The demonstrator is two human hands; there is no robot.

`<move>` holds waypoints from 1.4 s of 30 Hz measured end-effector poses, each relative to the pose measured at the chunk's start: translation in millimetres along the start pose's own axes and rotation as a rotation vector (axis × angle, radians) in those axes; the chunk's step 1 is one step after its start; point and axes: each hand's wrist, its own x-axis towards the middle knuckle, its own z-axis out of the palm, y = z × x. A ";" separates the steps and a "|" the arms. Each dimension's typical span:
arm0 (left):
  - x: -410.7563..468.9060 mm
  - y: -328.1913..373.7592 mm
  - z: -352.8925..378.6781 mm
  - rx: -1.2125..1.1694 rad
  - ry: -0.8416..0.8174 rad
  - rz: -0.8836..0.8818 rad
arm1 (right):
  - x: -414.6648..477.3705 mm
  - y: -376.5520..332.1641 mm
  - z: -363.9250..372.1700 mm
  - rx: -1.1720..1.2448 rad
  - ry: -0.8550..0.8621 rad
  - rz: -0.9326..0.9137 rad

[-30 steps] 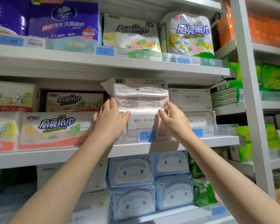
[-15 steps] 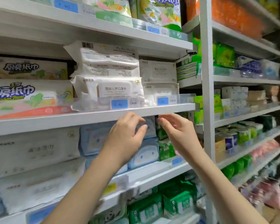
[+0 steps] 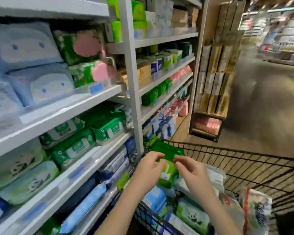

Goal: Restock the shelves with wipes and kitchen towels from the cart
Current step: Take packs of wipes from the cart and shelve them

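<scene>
Pickup step: left hand [image 3: 148, 169] and right hand [image 3: 193, 173] flank 1 light-green pack [image 3: 167, 173] in the cart [image 3: 227, 149], fingers half-curled; blur hides any pinch. Next, probably: squeeze, lift.

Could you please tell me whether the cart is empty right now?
No, the cart holds several packs, including a panda-print pack and a light green pack.

2 hands [image 3: 148, 168] [image 3: 192, 173]; 1 cart [image 3: 261, 173]; 2 pink-lid green pks [image 3: 81, 46] [image 3: 92, 72]; 2 shelf panda pks [image 3: 17, 165] [image 3: 32, 182].
</scene>
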 end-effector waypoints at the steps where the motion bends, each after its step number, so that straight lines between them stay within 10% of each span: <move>1: 3.2 -8.0 22.3 -0.017 -0.057 -0.036 | -4.4 18.3 -8.3 -0.010 0.013 0.056; 15: 97.5 -98.8 216.4 0.257 -0.465 -0.313 | 20.4 228.4 -91.2 -0.317 0.006 0.710; 29: 114.9 -138.7 272.8 0.678 -0.542 -0.438 | 52.1 308.6 -63.5 -1.024 -0.329 0.545; 42: 129.7 -138.3 279.7 0.946 -0.475 -0.012 | 28.6 326.1 -74.6 -0.689 -0.193 0.526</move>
